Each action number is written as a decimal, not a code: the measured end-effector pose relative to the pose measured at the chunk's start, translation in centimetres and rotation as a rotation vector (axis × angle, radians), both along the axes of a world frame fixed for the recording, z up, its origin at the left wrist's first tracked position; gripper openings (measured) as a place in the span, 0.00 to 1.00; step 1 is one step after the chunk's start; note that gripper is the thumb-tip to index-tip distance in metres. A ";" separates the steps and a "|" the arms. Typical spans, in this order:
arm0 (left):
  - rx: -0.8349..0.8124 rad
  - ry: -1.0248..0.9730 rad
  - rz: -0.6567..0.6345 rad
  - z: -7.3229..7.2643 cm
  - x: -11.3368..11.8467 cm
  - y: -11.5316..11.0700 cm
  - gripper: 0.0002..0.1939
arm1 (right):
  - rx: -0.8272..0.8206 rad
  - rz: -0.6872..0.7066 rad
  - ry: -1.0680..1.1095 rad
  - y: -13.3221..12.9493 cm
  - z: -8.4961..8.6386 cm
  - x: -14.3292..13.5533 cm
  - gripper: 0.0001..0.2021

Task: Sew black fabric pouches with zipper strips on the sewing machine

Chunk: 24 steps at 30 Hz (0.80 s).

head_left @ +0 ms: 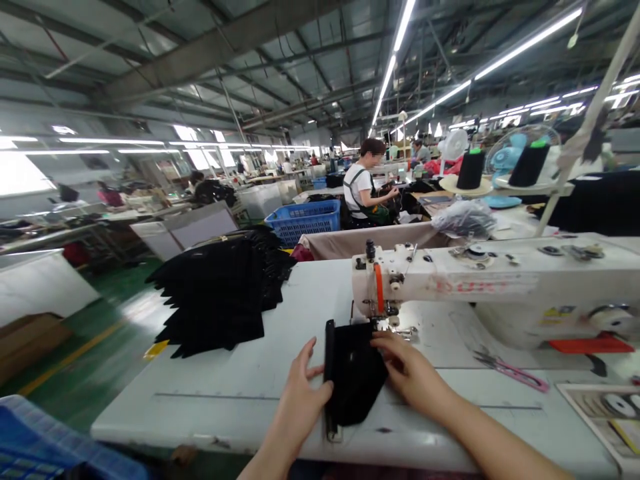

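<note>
A black fabric piece point(356, 373) lies on the pale sewing table point(240, 407), its upper edge close to the needle area of the white sewing machine point(450, 277). Along its left side runs a black strip point(329, 373). My left hand point(303, 387) is at this strip, thumb and fingers apart, with the thumb tip at the fabric's edge. The fingers of my right hand point(400, 367) are closed on the fabric's upper right edge, just in front of the machine's presser foot. To the left, a stack of black fabric pieces point(215, 293) rests on the table.
Pink-handled scissors point(520, 375) lie on the right under the machine arm. A tray with bobbins point(605, 413) is at the right corner. Beyond the table are a blue basket point(305, 223), a seated person point(363, 187) and black thread cones point(471, 171). Another blue basket point(55, 440) stands lower left.
</note>
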State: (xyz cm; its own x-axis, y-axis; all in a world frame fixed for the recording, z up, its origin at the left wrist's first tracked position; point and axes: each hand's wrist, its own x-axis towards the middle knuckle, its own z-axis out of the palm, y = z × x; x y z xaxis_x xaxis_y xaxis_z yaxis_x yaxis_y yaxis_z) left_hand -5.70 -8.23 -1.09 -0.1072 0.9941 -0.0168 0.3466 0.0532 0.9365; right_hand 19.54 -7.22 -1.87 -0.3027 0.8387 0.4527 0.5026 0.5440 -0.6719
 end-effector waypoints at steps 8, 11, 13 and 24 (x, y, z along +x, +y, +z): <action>0.258 0.355 -0.212 3.2 -0.7 -0.5 0.33 | 0.148 0.089 -0.212 -1.7 1.2 -0.3 0.05; 0.468 0.585 -0.514 4.6 0.1 -2.4 0.23 | 0.150 0.103 -0.301 -4.9 0.9 -0.9 0.02; 0.515 0.628 -0.754 4.7 1.2 -3.7 0.22 | 0.147 0.087 -0.326 -6.6 0.5 -1.2 0.02; 0.627 0.449 -0.451 3.3 3.1 -4.5 0.04 | 0.228 -0.033 -0.304 -9.5 -0.3 -1.1 0.06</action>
